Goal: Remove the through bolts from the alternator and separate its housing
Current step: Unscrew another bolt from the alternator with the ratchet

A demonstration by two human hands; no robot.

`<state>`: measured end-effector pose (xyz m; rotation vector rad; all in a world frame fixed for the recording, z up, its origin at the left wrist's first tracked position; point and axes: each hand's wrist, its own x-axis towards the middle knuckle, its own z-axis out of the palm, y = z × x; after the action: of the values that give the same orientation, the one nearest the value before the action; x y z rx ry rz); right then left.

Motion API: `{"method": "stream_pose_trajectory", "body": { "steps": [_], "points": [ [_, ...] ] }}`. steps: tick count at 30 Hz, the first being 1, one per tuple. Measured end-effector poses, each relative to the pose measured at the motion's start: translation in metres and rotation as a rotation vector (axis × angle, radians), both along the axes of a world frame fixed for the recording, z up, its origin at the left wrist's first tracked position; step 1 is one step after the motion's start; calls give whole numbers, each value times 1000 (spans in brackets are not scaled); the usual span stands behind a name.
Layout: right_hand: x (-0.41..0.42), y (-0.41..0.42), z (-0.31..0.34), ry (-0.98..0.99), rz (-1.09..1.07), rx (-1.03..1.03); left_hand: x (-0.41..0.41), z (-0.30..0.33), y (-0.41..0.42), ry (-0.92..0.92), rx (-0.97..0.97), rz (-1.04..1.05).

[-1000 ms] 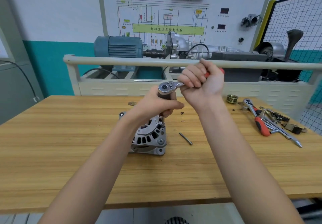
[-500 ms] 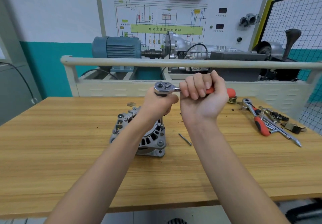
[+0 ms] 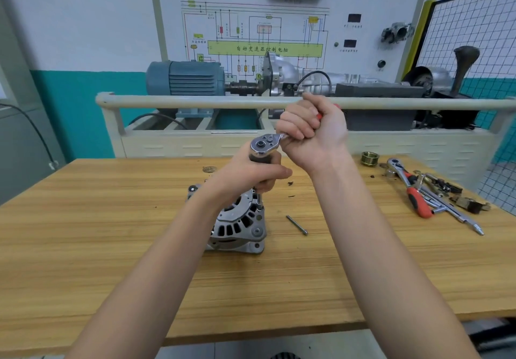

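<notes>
A silver alternator (image 3: 237, 224) stands on the wooden bench (image 3: 111, 233) in the middle. A ratchet wrench (image 3: 264, 143) with a red handle sits on a vertical extension whose socket meets a bolt at the alternator's right rim. My left hand (image 3: 254, 174) grips the extension just under the ratchet head. My right hand (image 3: 310, 132) grips the ratchet's red handle, which points back and to the right. One removed through bolt (image 3: 297, 225) lies on the bench right of the alternator.
At the bench's right end lie a second red-handled ratchet (image 3: 410, 188), extension bars, small parts and a brass pulley (image 3: 369, 158). A cream guard rail (image 3: 195, 102) and a training rig with a blue motor (image 3: 185, 78) stand behind the bench.
My right hand has swung the ratchet handle away from me, from pointing right to pointing back-right. My left hand stays on the extension. The alternator has not shifted.
</notes>
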<state>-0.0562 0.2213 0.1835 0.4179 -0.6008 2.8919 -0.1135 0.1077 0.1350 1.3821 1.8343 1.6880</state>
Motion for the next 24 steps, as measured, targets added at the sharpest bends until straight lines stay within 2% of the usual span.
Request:
{"method": "stream_pose_trajectory", "body": {
  "steps": [5, 8, 12, 19, 22, 24],
  "points": [
    [18, -23, -21, 160, -371, -85, 5, -7, 6, -66, 146, 195],
    [26, -36, -32, 256, -487, -66, 9, -10, 9, -100, 203, 327],
    [23, -26, -24, 207, -401, -49, 9, -8, 6, -31, 146, 284],
    [1, 2, 3, 1, 23, 66, 1, 4, -6, 83, -49, -6],
    [0, 0, 3, -17, 28, 40, 2, 2, -3, 33, -22, -49],
    [5, -4, -2, -5, -67, -18, 3, -1, -1, 12, 12, -7]
  ]
}}
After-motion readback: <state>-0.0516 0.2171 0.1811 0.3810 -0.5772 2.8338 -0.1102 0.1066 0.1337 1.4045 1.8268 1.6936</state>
